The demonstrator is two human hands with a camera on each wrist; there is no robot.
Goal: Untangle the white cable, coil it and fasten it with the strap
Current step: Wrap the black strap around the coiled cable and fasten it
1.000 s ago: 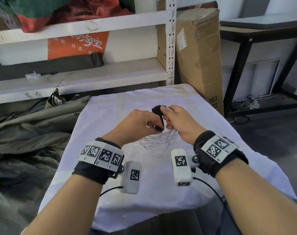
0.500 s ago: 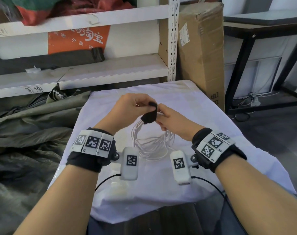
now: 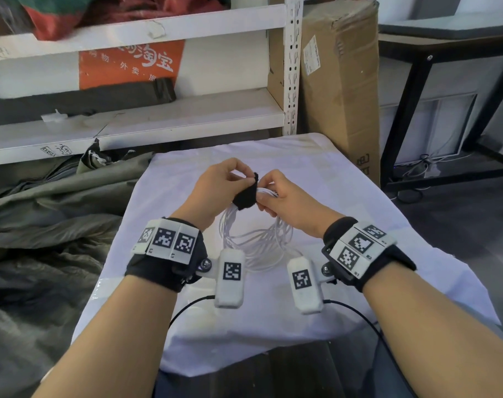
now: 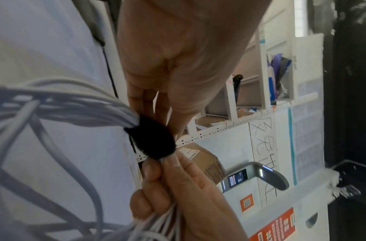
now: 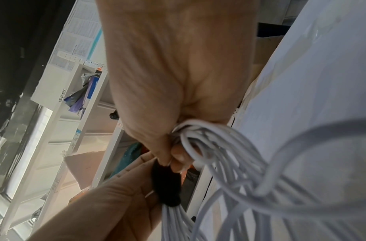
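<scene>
My left hand [image 3: 215, 185] pinches the black strap [image 3: 245, 196] wrapped round the coiled white cable [image 3: 256, 239], held above the worktop [image 3: 359, 225]; my right hand [image 3: 284, 202] grips the bundle; a loosened pinch could let the strap unwrap and the loops spring apart.

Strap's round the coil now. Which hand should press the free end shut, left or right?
Left, probably. The left hand already pinches the strap's free end, above the wrapped part. The right hand grips the bundled white cable beside the strap, so it is better holding the coil.
</scene>
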